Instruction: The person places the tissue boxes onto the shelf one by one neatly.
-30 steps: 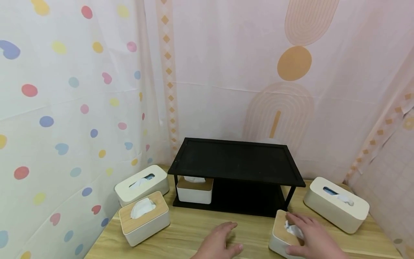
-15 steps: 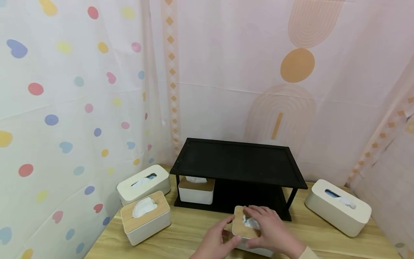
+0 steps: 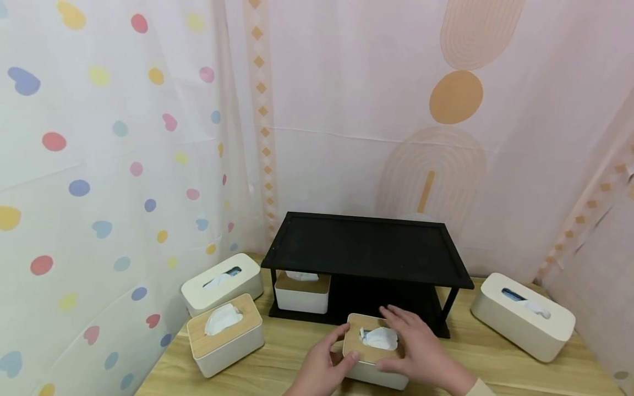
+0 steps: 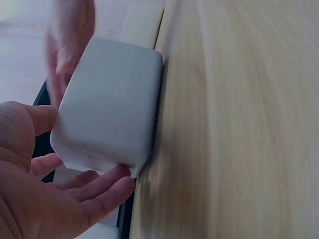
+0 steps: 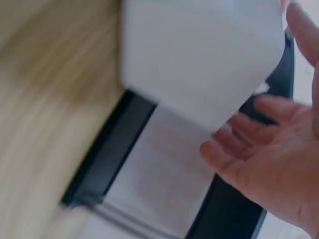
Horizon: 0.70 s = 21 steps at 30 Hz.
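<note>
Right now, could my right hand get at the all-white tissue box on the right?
Likely yes: nothing appears to stand between the right hand and the all-white tissue box, and the black shelf looks to sit just behind that path.

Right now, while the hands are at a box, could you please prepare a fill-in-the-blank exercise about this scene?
The rack is coloured ____.
Counting the tissue box at the left hand, the head view shows ____ boxes altogether.
In that view, the shelved box stands at the rack's ____ end.
Missing words: black; five; left.
</note>
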{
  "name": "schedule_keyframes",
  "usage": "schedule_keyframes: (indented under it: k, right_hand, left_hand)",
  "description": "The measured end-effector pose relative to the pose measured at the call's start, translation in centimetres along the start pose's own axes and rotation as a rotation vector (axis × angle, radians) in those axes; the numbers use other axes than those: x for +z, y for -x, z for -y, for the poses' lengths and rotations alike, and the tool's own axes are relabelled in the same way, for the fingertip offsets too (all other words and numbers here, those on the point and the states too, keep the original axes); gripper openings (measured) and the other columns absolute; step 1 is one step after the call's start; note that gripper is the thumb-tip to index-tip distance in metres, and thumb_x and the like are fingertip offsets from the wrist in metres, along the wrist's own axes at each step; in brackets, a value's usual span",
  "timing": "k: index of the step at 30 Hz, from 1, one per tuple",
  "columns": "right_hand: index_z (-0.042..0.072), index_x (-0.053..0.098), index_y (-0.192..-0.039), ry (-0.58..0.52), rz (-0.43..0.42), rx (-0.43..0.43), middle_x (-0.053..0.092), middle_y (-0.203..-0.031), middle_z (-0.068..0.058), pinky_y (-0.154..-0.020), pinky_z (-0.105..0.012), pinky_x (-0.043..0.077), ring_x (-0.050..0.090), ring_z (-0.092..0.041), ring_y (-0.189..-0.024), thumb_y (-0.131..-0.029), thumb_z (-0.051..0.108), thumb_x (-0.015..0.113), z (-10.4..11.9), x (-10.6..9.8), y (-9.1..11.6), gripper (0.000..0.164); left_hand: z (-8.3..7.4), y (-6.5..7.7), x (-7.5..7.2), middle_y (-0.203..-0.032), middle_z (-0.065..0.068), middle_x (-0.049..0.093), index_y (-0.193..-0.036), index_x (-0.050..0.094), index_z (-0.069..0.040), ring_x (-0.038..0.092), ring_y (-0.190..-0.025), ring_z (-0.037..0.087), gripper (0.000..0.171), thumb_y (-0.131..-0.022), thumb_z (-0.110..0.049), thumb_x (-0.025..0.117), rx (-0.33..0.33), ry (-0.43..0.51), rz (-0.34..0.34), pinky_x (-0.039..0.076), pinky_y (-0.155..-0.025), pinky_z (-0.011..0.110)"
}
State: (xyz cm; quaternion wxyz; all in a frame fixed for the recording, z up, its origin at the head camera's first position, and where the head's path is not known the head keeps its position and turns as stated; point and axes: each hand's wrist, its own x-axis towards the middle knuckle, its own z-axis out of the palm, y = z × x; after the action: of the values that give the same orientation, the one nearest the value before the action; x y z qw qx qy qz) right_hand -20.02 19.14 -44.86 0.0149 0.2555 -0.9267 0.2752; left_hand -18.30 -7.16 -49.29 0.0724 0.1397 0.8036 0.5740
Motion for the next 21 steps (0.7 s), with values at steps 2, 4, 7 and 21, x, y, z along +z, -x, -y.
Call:
schedule_keyframes:
  k: [2, 4, 7, 21]
  right_hand:
    - [0.003, 0.041, -0.163, -0.061, 0.005, 0.092, 0.045, -0.164, -0.029, -0.109, -0.075, 0.045, 0.046, -0.055, -0.146, -0.086, 0.057, 0.085, -1.0, -0.6, 1.1, 0.105]
    - [0.000, 0.033, -0.166, -0.162, 0.043, 0.185, 0.041, -0.165, -0.033, -0.107, -0.070, 0.050, 0.050, -0.055, -0.143, -0.091, 0.053, 0.082, -2.2, -1.1, 2.0, 0.104]
    - [-0.004, 0.020, -0.168, -0.366, 0.156, 0.265, 0.037, -0.162, -0.042, -0.103, -0.063, 0.056, 0.060, -0.053, -0.134, -0.100, 0.043, 0.075, -3.9, -1.2, 3.0, 0.099]
    - [0.011, -0.008, -0.172, -0.864, 0.367, 0.264, 0.006, -0.168, -0.048, -0.102, -0.049, 0.061, 0.034, -0.063, -0.150, -0.111, 0.029, 0.060, -6.5, 0.4, 3.2, 0.093]
  left_hand:
    - [0.1, 0.0, -0.1, -0.152, 0.027, 0.057, -0.159, 0.050, -0.011, 0.070, -0.117, 0.032, 0.066, -0.103, -0.036, 0.073, -0.014, 0.041, 0.013, 0.063, -0.090, 0.038]
    - [0.3, 0.1, -0.4, -0.152, 0.028, 0.056, -0.161, 0.049, -0.014, 0.070, -0.118, 0.032, 0.066, -0.104, -0.036, 0.073, -0.035, 0.075, 0.030, 0.063, -0.088, 0.034]
    - [0.5, 0.2, -1.0, -0.152, 0.031, 0.054, -0.163, 0.046, -0.017, 0.073, -0.103, 0.028, 0.067, -0.104, -0.034, 0.072, -0.070, 0.131, 0.058, 0.060, -0.074, 0.029]
    - [1.4, -0.3, -1.3, -0.147, 0.030, 0.058, -0.166, 0.041, -0.016, 0.074, -0.098, 0.025, 0.070, -0.105, -0.035, 0.071, -0.233, 0.266, 0.088, 0.065, -0.083, 0.044]
